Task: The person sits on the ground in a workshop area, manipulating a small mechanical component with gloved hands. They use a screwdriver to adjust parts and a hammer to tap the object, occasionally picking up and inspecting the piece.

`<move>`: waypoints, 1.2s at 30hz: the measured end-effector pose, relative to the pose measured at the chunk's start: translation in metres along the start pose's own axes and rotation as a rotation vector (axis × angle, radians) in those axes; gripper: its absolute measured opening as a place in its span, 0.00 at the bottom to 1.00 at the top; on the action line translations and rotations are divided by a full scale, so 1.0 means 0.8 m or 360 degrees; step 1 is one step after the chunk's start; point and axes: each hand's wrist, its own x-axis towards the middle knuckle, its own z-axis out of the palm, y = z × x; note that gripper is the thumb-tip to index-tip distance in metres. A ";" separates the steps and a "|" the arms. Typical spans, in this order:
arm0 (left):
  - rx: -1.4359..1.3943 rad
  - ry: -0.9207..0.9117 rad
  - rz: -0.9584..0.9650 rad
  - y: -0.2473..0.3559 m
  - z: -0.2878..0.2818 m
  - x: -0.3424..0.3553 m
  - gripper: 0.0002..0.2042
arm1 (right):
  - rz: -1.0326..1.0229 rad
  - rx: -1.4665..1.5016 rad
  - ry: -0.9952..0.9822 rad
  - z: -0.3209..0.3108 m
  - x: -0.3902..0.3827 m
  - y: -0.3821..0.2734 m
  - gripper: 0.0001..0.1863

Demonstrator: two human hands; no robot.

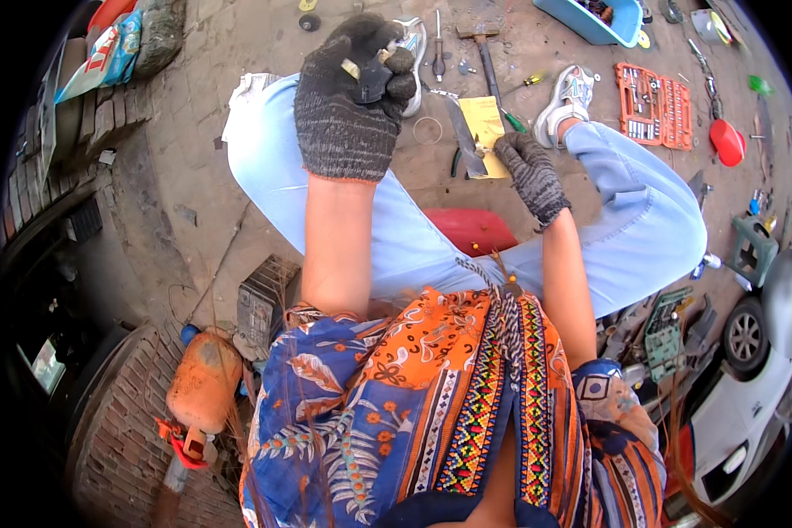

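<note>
My gloved left hand [343, 119] is closed on a small dark part [371, 81] with a pale piece beside it, raised above my left leg. My gloved right hand [528, 172] has its fingers curled together at the edge of a yellow sheet [487, 114]; what they hold, if anything, is unclear. A small metallic piece [482, 149] lies by those fingertips. Against the sheet's left side is a grey strip [460, 128], and a green-handled screwdriver [512, 119] lies to its right. A hammer [487, 62] and another screwdriver [438, 62] lie farther forward.
An orange socket set [654, 106], red cup [728, 141] and blue bin [590, 19] surround my outstretched legs. A red object [466, 229] lies between them. An orange cylinder [204, 378] and battery [260, 308] stand behind left; tools and a car [739, 414] are behind right.
</note>
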 end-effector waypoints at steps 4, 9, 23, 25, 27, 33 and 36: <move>0.0179 0.0073 -0.0241 -0.021 -0.010 0.013 0.18 | -0.0093 0.2011 -0.0508 -0.023 -0.040 -0.089 0.20; 0.0900 -0.0144 -0.0380 -0.059 -0.011 0.026 0.23 | 0.0174 0.2825 -0.1027 -0.015 -0.055 -0.131 0.07; 0.1167 -0.0151 0.0117 -0.098 0.022 0.029 0.17 | -0.0487 0.1051 0.1041 -0.066 -0.064 -0.130 0.07; 0.1150 -0.0163 0.0168 -0.108 0.019 0.036 0.17 | -0.0522 0.1027 0.0958 -0.064 -0.069 -0.146 0.07; 0.1251 -0.0190 0.0188 -0.112 0.013 0.041 0.17 | -0.0522 0.0998 0.0873 -0.055 -0.067 -0.160 0.07; 0.1353 -0.0447 0.0104 -0.131 0.012 0.035 0.17 | -0.0552 0.0912 0.0787 -0.044 -0.060 -0.163 0.06; 0.1457 -0.0492 0.0110 -0.129 0.018 0.029 0.17 | -0.0681 0.0723 0.0847 -0.038 -0.059 -0.168 0.05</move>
